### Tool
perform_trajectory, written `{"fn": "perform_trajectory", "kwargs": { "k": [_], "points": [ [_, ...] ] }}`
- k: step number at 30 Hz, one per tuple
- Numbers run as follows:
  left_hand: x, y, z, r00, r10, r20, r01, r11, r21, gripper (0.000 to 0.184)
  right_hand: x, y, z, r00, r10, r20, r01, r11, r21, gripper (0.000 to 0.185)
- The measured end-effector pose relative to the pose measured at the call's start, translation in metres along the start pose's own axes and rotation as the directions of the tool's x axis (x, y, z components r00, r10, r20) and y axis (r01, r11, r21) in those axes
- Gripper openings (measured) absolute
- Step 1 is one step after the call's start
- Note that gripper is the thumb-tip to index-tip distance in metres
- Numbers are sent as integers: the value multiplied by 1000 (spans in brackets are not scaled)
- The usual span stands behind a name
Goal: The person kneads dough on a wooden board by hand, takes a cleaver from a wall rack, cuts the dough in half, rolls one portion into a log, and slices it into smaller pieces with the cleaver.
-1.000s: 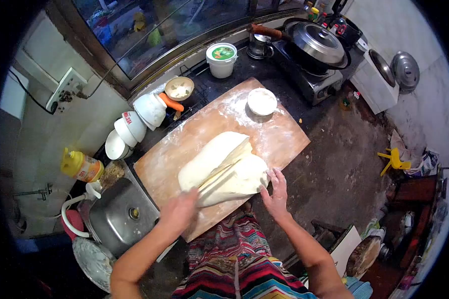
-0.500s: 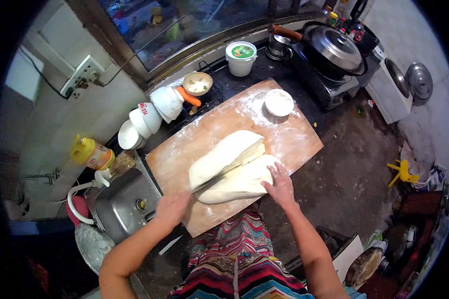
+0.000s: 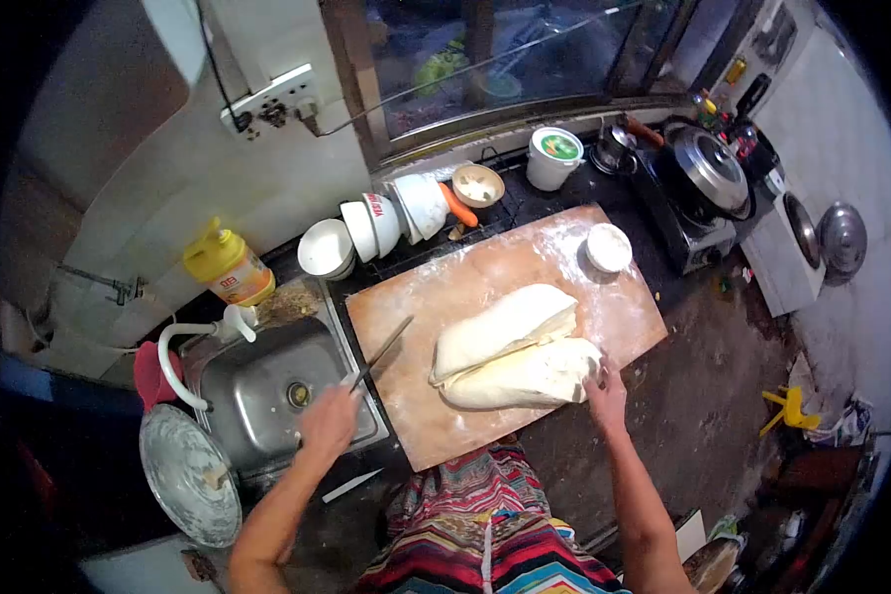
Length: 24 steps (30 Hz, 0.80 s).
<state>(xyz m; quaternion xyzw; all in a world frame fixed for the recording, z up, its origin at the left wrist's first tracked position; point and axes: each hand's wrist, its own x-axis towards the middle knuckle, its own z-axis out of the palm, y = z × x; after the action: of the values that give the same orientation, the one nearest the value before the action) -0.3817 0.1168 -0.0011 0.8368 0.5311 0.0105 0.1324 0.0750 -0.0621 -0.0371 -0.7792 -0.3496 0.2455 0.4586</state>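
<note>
A big piece of pale dough (image 3: 510,366) lies on a floured wooden board (image 3: 406,416), split lengthwise into two thick halves that lie side by side. My left hand (image 3: 329,421) is closed round the handle of a knife (image 3: 386,348). The blade points up and away over the board's left part, apart from the dough. At the right end of the nearer half, my right hand (image 3: 606,396) grips the dough with curled fingers, partly hidden from above. A small white bowl (image 3: 609,247) with a floury top stands at the board's far right corner.
Left of the board is a steel sink (image 3: 257,396) with a white faucet (image 3: 173,361). Behind stand stacked white bowls (image 3: 371,228), a carrot (image 3: 458,206), a white tub (image 3: 554,158) and a lidded wok (image 3: 708,173) on a stove. A metal basin (image 3: 183,475) sits lower left.
My left hand has drawn the knife out from between the dough halves, leftward. My right hand has shifted from the top of the nearer half to its right end. The view has turned.
</note>
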Motion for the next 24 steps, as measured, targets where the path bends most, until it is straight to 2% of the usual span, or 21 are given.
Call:
{"fn": "perform_trajectory", "kwargs": {
  "k": [1,2,4,6,11,15,16,19,20,22,24],
  "points": [
    [14,-4,23,999,37,-2,-36,996,77,41,-7,-15,-2,995,-90,36,95,977,-189,66],
    [25,5,25,998,33,-58,-28,997,77,42,-12,-30,-2,981,-174,83,192,911,-365,65],
    [48,27,25,985,22,-172,-9,997,77,44,-21,-47,1,972,-230,44,225,863,-453,64],
    [60,24,43,975,57,-215,-46,997,59,45,-24,-63,-6,952,-301,51,278,789,-548,63],
    [76,12,82,965,108,-237,-80,989,126,53,-4,-48,-23,960,-267,89,279,861,-426,57],
    [75,11,91,973,65,-222,-52,997,61,53,30,-48,-22,968,-180,175,223,937,-267,47],
    [76,18,86,993,-10,-120,20,997,79,54,46,-36,-20,954,-202,222,257,932,-255,47],
    [74,40,73,978,-10,-206,32,994,104,53,89,-19,-6,960,-154,233,224,924,-309,51],
    [74,60,65,978,-28,-208,43,997,68,61,105,-1,2,977,-57,206,95,979,-178,52],
    [75,102,83,990,-105,-92,87,980,-178,70,135,29,19,971,136,196,-158,982,101,53],
    [87,136,83,989,-147,20,143,912,-384,77,158,11,30,864,367,344,-431,893,131,59]
  ]
}}
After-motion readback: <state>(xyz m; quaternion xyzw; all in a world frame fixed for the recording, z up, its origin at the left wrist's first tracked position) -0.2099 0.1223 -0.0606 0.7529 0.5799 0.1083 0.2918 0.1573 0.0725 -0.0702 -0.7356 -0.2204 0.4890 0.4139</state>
